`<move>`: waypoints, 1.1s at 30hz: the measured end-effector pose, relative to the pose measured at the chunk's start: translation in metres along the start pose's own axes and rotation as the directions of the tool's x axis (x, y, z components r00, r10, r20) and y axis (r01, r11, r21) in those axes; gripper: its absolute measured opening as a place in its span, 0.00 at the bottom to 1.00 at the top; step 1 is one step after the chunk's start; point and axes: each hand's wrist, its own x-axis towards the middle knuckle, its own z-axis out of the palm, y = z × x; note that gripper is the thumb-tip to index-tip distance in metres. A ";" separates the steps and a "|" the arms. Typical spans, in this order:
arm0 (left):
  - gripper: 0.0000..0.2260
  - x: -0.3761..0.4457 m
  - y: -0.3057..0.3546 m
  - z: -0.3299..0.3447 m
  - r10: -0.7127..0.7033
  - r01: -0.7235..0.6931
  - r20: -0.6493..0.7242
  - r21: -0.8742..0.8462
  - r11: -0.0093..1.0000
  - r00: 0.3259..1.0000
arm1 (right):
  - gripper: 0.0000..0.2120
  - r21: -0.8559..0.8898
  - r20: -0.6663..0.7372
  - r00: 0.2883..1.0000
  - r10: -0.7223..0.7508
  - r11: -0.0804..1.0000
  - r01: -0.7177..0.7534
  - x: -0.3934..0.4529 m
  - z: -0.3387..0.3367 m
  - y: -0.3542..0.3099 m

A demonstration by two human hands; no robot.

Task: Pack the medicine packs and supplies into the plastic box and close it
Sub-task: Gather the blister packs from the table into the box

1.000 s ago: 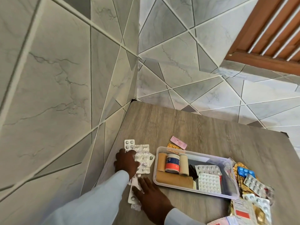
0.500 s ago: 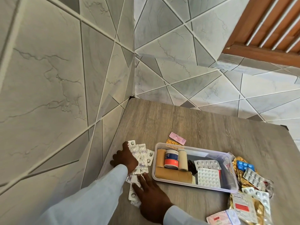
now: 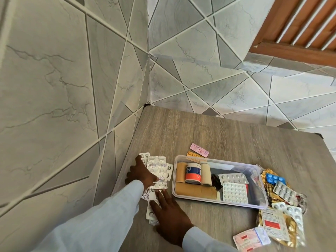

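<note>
Both hands on the blister packs beside the open plastic box

The left hand [image 3: 141, 174] lies flat, fingers spread, on silver blister packs [image 3: 158, 169] at 9 o'clock of the clear plastic box [image 3: 261, 190] on the desk [image 3: 209, 128]; the right hand [image 3: 169, 213] presses flat on another strip [image 3: 150, 212], gripping nothing.

Clear plastic box [image 3: 261, 202] lower centre, open, holding rolls, jar and blister sheets, silver medicine packs [image 3: 158, 171] left of it, mixed packs [image 3: 283, 213] lower right
</note>
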 end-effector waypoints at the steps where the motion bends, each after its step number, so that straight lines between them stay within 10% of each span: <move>1: 0.49 -0.001 0.001 0.000 0.005 -0.005 -0.001 0.002 1.000 1.000 | 0.36 0.005 -0.010 1.000 0.002 1.000 -0.002 0.000 0.001 0.000; 23: 0.24 0.014 -0.036 -0.017 0.008 0.065 0.132 -0.537 0.841 0.991 | 0.19 0.194 -0.114 0.978 0.176 0.969 -0.152 -0.007 -0.002 -0.019; 33: 0.24 -0.001 -0.044 -0.018 0.066 0.000 0.100 -0.557 0.830 0.993 | 0.37 0.489 -0.076 0.841 0.535 0.756 -0.436 -0.018 0.004 -0.024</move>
